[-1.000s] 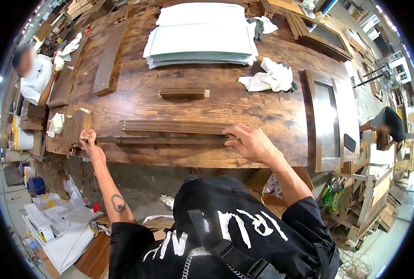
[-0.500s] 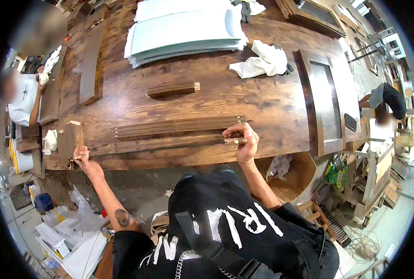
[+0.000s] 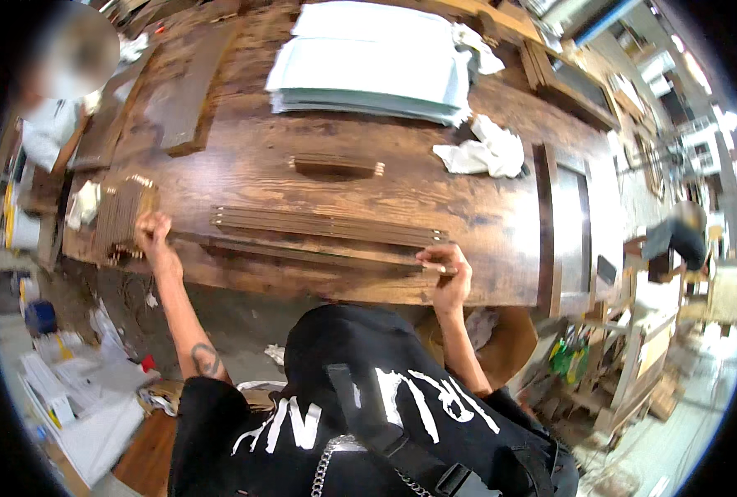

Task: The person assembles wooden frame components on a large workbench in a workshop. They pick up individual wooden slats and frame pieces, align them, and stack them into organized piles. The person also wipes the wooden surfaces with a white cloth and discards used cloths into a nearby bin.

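Observation:
At the table's left end my left hand (image 3: pixel 154 231) is closed, its fingers curled beside a stack of short brown wooden slats (image 3: pixel 120 217). What those fingers pinch is too blurred to make out. My right hand (image 3: pixel 451 275) grips the end of a brown wooden strip (image 3: pixel 424 258) with pale dowel pins, near the table's front edge. Between my hands lies a bundle of long brown slats (image 3: pixel 327 225), side by side, with pale pins at their ends. A dark thin edge runs along the near side of the bundle; whether it belongs to the held strip I cannot tell.
Beyond the slats lie a short slat bundle (image 3: pixel 335 165), a white sheet stack (image 3: pixel 368 66) and a crumpled white cloth (image 3: pixel 486 151). A framed panel (image 3: pixel 553 232) and a phone (image 3: pixel 606 270) lie right. A cardboard box (image 3: pixel 509 348) stands below. Co-workers are at both sides.
The head view has shifted. My left hand has moved up and right along the short slat stack. My right hand keeps its grip near the long slats' right end.

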Demonstrator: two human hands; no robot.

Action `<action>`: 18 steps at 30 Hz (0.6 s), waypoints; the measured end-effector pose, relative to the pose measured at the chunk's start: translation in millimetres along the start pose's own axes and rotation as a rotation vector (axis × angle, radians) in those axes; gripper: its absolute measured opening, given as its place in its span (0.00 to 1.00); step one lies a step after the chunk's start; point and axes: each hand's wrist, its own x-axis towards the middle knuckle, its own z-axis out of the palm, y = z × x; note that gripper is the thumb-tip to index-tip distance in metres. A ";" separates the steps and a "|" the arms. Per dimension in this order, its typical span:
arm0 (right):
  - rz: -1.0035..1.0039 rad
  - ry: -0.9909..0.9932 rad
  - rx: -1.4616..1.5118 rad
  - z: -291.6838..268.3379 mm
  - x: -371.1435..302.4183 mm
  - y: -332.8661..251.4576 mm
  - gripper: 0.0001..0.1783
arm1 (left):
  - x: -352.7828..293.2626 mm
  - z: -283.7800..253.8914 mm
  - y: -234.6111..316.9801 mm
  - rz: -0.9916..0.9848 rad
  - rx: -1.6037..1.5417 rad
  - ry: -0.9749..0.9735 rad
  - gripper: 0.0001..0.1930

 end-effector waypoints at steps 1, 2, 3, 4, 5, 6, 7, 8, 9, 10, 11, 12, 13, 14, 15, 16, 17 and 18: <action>0.054 -0.080 -0.020 -2.3 -4.2 -8.7 0.34 | 0.1 3.8 2.1 -0.002 0.012 0.006 0.26; 0.098 -0.279 0.032 -19.1 -0.1 -8.1 0.37 | 0.3 11.3 5.0 -0.005 0.020 0.003 0.26; 0.135 -0.444 0.058 -28.7 11.3 -16.8 0.40 | 4.8 13.9 0.8 0.010 0.032 0.008 0.26; 0.176 -0.610 0.081 -36.1 19.4 -23.7 0.43 | 5.1 11.4 -4.1 0.021 0.047 0.014 0.26; 0.371 -0.664 0.254 -39.7 37.7 -22.5 0.42 | -0.9 11.8 1.1 -0.029 0.093 0.077 0.26; 0.294 -0.648 0.071 -45.1 62.1 -9.0 0.37 | -0.3 10.2 1.4 -0.038 0.083 0.070 0.27; 0.280 -0.677 -0.359 -27.6 90.4 -5.3 0.33 | -1.8 2.9 1.2 -0.042 0.076 0.076 0.27; 0.251 -0.692 -0.792 -5.9 110.4 -1.9 0.31 | -5.1 -5.6 2.4 -0.044 0.068 0.089 0.27; 0.223 -0.770 -0.872 6.5 116.6 9.4 0.29 | -9.9 -5.8 6.0 -0.048 0.064 0.114 0.27; 0.192 -0.838 -0.952 15.3 124.5 30.8 0.28 | -9.6 -5.6 3.7 -0.056 0.075 0.079 0.29; 0.160 -0.900 -1.034 15.8 135.4 49.8 0.26 | -7.5 -5.0 -3.1 -0.063 0.084 0.041 0.31; 0.165 -0.919 -1.041 15.8 143.2 68.0 0.23 | -8.1 -11.4 -7.4 -0.060 0.097 0.030 0.34; 0.163 -0.939 -1.053 13.1 148.7 82.5 0.20 | -8.6 -13.0 -10.7 -0.039 0.093 0.024 0.35; 0.132 -0.895 -0.995 6.3 155.2 88.2 0.22 | -8.9 -7.5 -10.5 -0.041 0.073 0.016 0.35; 0.129 -0.836 -1.146 12.5 157.3 87.6 0.21 | -15.1 -11.0 -4.0 -0.038 0.056 0.030 0.35; 0.072 -0.831 -1.080 12.6 159.4 91.2 0.21 | -20.4 -10.7 1.4 -0.046 0.046 0.032 0.35; 0.069 -0.857 -1.047 -1.0 166.0 102.5 0.22 | -23.5 -0.7 9.0 -0.042 0.044 0.023 0.34; 0.063 -0.896 -0.999 4.5 172.0 103.8 0.23 | -22.6 -4.8 8.9 -0.036 0.036 0.025 0.33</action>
